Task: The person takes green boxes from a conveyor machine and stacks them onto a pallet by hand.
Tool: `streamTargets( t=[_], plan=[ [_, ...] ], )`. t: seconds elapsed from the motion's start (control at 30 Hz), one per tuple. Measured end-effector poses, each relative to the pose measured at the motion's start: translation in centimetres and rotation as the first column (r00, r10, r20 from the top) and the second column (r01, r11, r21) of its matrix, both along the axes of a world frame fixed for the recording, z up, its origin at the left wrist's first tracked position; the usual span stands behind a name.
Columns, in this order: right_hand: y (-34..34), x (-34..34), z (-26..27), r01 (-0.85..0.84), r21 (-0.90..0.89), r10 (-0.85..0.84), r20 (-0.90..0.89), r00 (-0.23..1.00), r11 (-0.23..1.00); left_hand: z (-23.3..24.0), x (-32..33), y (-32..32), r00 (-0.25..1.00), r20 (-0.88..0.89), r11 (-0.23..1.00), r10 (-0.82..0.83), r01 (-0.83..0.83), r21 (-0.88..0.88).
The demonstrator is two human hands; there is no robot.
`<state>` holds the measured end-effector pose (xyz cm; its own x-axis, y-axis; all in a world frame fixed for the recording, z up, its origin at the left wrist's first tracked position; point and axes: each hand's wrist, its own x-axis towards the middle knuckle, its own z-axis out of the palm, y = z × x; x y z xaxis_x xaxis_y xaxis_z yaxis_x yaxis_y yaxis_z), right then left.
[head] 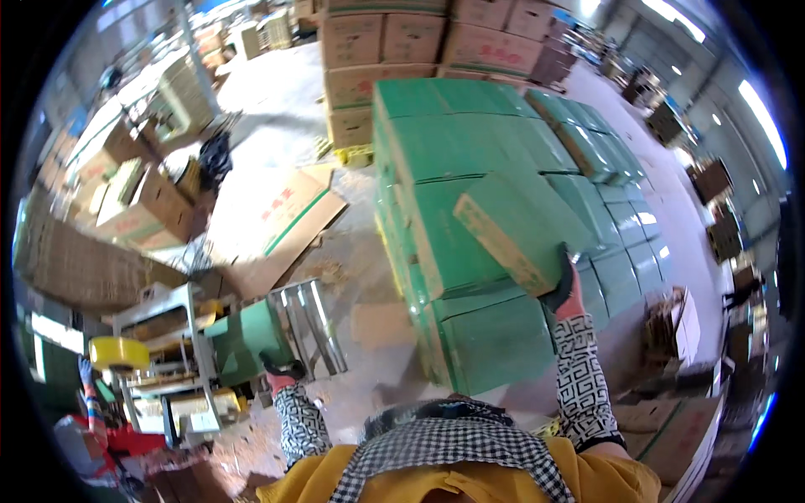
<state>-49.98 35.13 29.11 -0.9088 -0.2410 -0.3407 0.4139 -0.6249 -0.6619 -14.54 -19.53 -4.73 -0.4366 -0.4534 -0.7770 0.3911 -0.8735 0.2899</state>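
My right hand (569,286), in a black and pink glove, grips the near end of a green carton (525,229). This carton lies askew on top of a large stack of green cartons (465,148), its brown printed side turned to the left. Lower left, my left hand (282,372), gloved alike, has its fingers apart at the near corner of another green carton (245,339). Whether it touches that carton or hovers just above it is not clear. The second carton sits at a metal roller conveyor (311,330), partly inside a carton-sealing machine frame (195,339).
A yellow tape roll (119,353) is mounted on the machine. Flattened cardboard (295,214) lies on the floor beyond the rollers. Brown cartons (383,41) are stacked behind the green ones. At the lower left is another person's gloved hand (86,374).
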Motion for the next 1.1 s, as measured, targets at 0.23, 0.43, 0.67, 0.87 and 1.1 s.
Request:
streamTargets(
  t=[0.23, 0.43, 0.67, 0.87, 1.1],
  plan=[
    [0.9, 0.9, 0.9, 0.064, 0.044, -0.065, 0.011, 0.998, 0.997, 0.6, -4.4, 1.5, 0.776, 0.507, 0.676, -0.375, 0.603, -0.423],
    [1.8, 1.0, -0.4, 0.201, 0.075, -0.201, -0.008, 0.979, 0.977, 3.0, -4.8, 5.0, 0.994, 0.061, 0.965, -0.095, 0.107, -0.24],
    [0.1, 1.3, 1.0, 0.177, 0.113, -0.177, -0.014, 0.984, 0.978, 4.6, -3.7, 6.8, 0.997, -0.067, 0.961, 0.04, -0.056, -0.27],
    [2.8, 0.8, 1.4, 0.232, 0.113, -0.212, -0.162, 0.964, 0.966, 15.7, -6.6, 17.1, 0.942, -0.274, 0.95, -0.194, 0.11, -0.294],
    [4.5, -2.4, 0.7, 0.318, -0.197, -0.342, -0.098, 0.935, 0.927, 30.0, -13.1, 24.7, 0.728, -0.255, 0.726, -0.637, 0.453, -0.517]
  ],
)
